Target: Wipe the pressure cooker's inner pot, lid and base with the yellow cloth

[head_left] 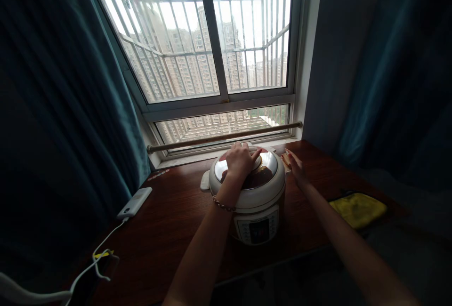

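Left hand (240, 159) sits on top of the lid (270, 161), fingers curled over the knob (258, 163), thumb out along its right side. Looks like a firm hold, though the palm hides most of the contact. Right hand (295, 168) is bent at the pot's right flank, fingers partly closed by the rim; can't tell whether they pinch a side grip or just rest there.

Pot (261, 202) stands upright on the table (169, 226), toward the window side, panel (260, 230) facing the person. Display too dim to read.

Handling, my judgement: load the knob straight down its axis, no side pull; brace the pot at the rim so the body can't slide or turn. Wrist low, even pressure. Smooth lid could be slippery, and possibly warm; worth checking first.

Containers: pot is the only clear one. Lid on, seems seated level, contents hidden. Left grip (205, 181) is free. Yellow pouch or cloth (358, 209) lies flat at right, well apart; can't tell if it holds anything.
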{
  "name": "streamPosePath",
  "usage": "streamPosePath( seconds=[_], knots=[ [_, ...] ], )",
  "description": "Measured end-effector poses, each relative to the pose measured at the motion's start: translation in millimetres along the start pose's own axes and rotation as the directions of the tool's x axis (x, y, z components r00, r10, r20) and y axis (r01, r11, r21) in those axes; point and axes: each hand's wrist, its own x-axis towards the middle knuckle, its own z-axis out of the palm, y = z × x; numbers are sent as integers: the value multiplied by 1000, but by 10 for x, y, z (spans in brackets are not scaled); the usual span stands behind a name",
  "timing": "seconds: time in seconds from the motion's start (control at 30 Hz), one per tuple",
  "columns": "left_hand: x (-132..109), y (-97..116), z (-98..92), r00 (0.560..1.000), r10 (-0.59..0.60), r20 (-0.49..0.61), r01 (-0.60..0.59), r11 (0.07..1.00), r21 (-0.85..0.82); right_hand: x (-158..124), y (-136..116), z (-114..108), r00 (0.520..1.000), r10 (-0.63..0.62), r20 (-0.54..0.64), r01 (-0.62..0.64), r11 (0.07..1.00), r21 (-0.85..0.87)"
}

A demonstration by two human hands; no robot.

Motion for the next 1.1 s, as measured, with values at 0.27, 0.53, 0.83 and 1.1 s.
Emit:
streamPosePath(
  seconds=[0.27, 0.53, 0.83, 1.1],
  knots=[
    [6, -10, -5, 1000, -3, 12, 3, 1000, -10, 54, -55, -76, 968, -148, 204, 200, 943, -267],
    [5, -16, -1, 1000, 6, -1, -6, 1000, -11, 79, -160, -48, 964, -92, 251, 193, 890, -413],
    [6, -12, -7, 1000, 13, 0, -13, 1000, -8, 58, -288, -9, 946, -107, 306, 282, 736, -615],
    [-14, -6, 7, 1000, 5, 22, -4, 1000, -29, 187, -318, 10, 963, 28, 268, 87, 908, -409]
  ],
)
